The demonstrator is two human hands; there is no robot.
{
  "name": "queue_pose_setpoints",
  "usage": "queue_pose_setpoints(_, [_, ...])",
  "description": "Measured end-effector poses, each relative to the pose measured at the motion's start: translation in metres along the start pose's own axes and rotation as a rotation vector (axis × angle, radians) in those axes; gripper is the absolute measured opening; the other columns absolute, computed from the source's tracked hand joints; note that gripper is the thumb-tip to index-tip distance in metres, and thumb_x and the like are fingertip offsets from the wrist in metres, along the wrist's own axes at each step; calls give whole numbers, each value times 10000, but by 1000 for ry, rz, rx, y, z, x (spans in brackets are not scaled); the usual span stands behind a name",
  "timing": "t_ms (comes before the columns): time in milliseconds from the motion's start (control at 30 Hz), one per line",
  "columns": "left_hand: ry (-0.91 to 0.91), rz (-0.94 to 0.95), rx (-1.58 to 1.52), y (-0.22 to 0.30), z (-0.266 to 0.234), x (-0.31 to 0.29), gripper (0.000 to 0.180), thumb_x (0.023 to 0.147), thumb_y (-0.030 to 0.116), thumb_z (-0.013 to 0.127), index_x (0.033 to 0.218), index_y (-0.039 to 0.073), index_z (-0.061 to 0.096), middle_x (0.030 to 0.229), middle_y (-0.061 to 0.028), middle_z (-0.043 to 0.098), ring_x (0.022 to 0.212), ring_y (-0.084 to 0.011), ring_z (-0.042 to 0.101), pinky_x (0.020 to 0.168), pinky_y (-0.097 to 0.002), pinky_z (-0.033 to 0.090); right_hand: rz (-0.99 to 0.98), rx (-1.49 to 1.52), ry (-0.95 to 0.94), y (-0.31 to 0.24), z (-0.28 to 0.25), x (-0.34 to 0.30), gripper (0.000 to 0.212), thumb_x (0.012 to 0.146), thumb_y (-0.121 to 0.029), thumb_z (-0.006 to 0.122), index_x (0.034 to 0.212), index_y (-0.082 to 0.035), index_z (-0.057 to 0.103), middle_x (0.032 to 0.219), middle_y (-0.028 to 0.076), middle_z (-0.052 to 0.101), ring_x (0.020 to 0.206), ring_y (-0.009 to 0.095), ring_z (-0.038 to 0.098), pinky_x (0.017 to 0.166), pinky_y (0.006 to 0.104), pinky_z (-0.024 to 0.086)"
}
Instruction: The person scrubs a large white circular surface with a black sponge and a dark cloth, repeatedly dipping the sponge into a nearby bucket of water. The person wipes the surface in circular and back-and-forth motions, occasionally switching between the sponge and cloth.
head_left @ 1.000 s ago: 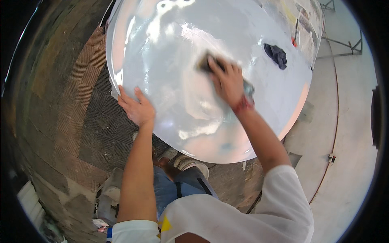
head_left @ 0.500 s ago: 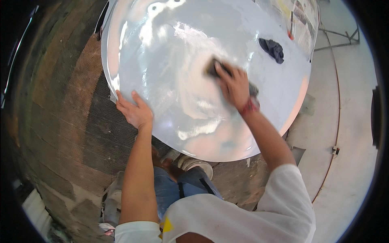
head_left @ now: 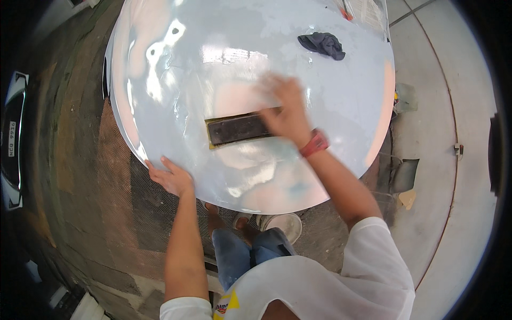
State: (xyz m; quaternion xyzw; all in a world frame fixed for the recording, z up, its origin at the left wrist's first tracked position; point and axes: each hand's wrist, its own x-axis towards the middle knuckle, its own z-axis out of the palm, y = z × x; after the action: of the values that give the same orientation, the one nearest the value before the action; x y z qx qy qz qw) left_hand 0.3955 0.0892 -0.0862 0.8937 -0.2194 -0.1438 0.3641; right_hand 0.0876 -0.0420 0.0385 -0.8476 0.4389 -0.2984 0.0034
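A glossy grey-white car hood with pinkish patches fills the middle, its surface wet-looking. On it lies a long dark sanding block with a yellowish edge sheet beneath, probably sandpaper. My right hand, a red band at its wrist, is over the block's right end. Its fingers are smeared by motion and reach past the block's far side, so their grip is unclear. My left hand rests with fingers spread on the hood's near left edge and holds nothing. A crumpled dark cloth lies on the hood's far right part.
A white bucket stands on the floor below the hood's near edge, close to my feet. Clear plastic sheeting covers the far right corner. Another car is at the far left. A cord runs along the pale surface at right.
The view has shifted. The sanding block has come nearer and leftward on the hood and now shows almost whole, with my right hand at its right end. My left hand stays at the edge.
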Motion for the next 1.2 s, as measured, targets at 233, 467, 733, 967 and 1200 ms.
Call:
queue_pose_setpoints(233, [-32, 59, 62, -11, 14, -6, 772, 1177, 565, 396, 1761, 87, 232, 1648, -247, 355, 1406, -457, 584, 1156, -563, 545, 1002, -323, 304, 249, -53, 88, 1131, 693, -890, 833, 1541, -160, 671, 1646, 299, 491, 1496, 560, 468, 1240, 616, 403])
queue_pose_setpoints(467, [-113, -29, 66, -11, 4, 3, 768, 1186, 543, 377, 1758, 57, 212, 1643, -255, 339, 1450, -437, 534, 1139, -542, 553, 493, -210, 314, 124, 45, 78, 361, 901, -363, 894, 1072, -69, 771, 1270, 206, 702, 1223, 424, 652, 1073, 488, 540])
queue_pose_setpoints(733, [-164, 351, 126, -9, -14, 16, 780, 1151, 496, 532, 1742, 62, 263, 1719, -291, 300, 1510, -499, 445, 1272, -618, 328, 1095, 594, 1420, 47, -33, 29, 349, 1011, -125, 804, 1333, -77, 680, 1013, 58, 734, 775, 121, 688, 577, 258, 522])
queue_pose_setpoints(967, [-841, 1566, -82, 142, 0, -42, 477, 993, 221, 774, 1455, 123, 707, 1586, -122, 583, 1423, -368, 542, 1167, -515, 426, 920, 488, 463, 17, -20, 61, 298, 956, -230, 865, 1131, -24, 740, 969, 59, 758, 834, 156, 682, 816, 328, 578])
queue_pose_setpoints(1200, [-796, 1607, 79, 168, 25, -61, 515, 976, 203, 798, 1482, 188, 703, 1483, -114, 647, 1335, -363, 603, 1135, -506, 479, 1138, -116, 676, 37, -77, -101, 606, 915, -304, 900, 1383, -7, 655, 1366, 216, 695, 1246, 409, 666, 1092, 477, 533])
